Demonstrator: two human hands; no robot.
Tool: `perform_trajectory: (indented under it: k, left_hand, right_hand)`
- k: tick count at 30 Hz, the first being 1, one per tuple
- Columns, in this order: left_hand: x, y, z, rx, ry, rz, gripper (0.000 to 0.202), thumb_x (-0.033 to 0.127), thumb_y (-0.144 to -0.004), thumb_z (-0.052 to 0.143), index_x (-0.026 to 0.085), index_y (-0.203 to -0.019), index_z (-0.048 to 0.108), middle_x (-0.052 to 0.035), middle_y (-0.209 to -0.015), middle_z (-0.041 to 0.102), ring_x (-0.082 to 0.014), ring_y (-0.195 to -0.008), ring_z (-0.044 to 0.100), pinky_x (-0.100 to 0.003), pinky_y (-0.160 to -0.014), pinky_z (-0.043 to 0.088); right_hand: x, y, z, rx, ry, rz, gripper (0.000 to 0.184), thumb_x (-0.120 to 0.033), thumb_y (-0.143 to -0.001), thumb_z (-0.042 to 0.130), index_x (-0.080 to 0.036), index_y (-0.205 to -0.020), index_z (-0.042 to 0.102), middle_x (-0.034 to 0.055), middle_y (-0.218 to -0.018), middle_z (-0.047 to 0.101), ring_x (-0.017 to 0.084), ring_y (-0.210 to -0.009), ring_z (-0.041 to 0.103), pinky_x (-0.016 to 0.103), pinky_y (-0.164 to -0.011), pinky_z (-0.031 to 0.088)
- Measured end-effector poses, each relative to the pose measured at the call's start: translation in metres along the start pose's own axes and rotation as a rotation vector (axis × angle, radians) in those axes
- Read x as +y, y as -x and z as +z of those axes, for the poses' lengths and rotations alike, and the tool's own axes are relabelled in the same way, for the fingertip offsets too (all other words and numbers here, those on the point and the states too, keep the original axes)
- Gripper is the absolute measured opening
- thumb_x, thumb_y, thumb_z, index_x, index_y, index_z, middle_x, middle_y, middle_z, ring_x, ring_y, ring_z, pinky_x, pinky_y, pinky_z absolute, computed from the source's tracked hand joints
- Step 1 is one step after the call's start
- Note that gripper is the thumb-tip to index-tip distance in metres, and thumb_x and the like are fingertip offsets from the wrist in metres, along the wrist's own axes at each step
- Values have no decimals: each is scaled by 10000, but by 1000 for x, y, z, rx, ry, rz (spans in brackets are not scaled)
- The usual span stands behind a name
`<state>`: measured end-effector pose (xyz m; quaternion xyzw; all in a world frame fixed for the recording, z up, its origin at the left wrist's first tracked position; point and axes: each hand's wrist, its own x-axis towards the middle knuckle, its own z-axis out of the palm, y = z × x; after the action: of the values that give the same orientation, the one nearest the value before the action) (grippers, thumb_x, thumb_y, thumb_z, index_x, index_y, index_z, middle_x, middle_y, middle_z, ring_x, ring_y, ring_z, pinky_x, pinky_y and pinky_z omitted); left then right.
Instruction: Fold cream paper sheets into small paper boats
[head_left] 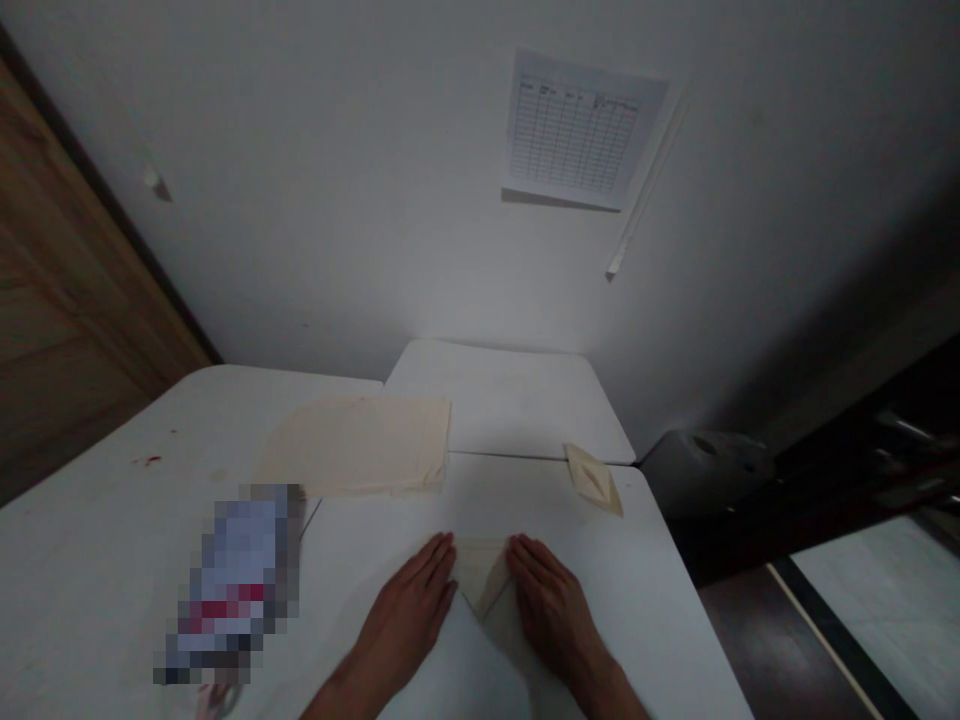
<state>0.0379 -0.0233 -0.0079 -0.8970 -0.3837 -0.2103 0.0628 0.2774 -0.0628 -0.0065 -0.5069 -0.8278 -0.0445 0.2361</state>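
My left hand (409, 605) and my right hand (551, 605) lie flat on the white table (105, 560), fingers stretched out and pointing away from me. Between them sits a small cream paper (480, 575) folded to a point toward me; both hands press on its sides. A stack of cream paper sheets (360, 445) lies farther back, left of centre. A finished folded cream piece (592, 478) rests at the right, near the table's far edge.
A blurred-out rectangular object (232, 580) lies to the left of my left hand. A second white table (510, 395) abuts the far side against the wall. A printed chart (577, 130) hangs on the wall. A grey bin (705, 465) stands right.
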Motion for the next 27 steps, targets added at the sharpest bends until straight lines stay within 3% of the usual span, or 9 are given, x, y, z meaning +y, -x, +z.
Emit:
perform_trajectory:
  k: [10,18,27]
  left_hand:
    - [-5,17,-16,6,-59,-46,415,352,-945,441,132,-1286,527,-118,-1330,554,-240,-1216,532,-398,-972,505]
    - [-7,26,-19,45,-134,70,360,294,-947,422,115,-1202,604,-123,-1237,626,-254,-1161,577,-393,-932,515]
    - [-13,40,-33,-12,-119,84,392,317,-930,489,205,-1304,529,-57,-1339,556,-251,-1226,518,-401,-968,479]
  right_hand:
    - [6,12,-5,55,34,77,414,-95,-890,411,-148,-1272,562,104,-1244,615,223,-1191,549,409,-999,495]
    - [5,1,2,118,60,130,247,-168,-954,439,-189,-1033,672,73,-1020,710,221,-1017,637,386,-915,526]
    - [3,-9,-2,94,29,206,153,-160,-921,517,-202,-869,656,58,-927,687,209,-870,625,361,-839,499]
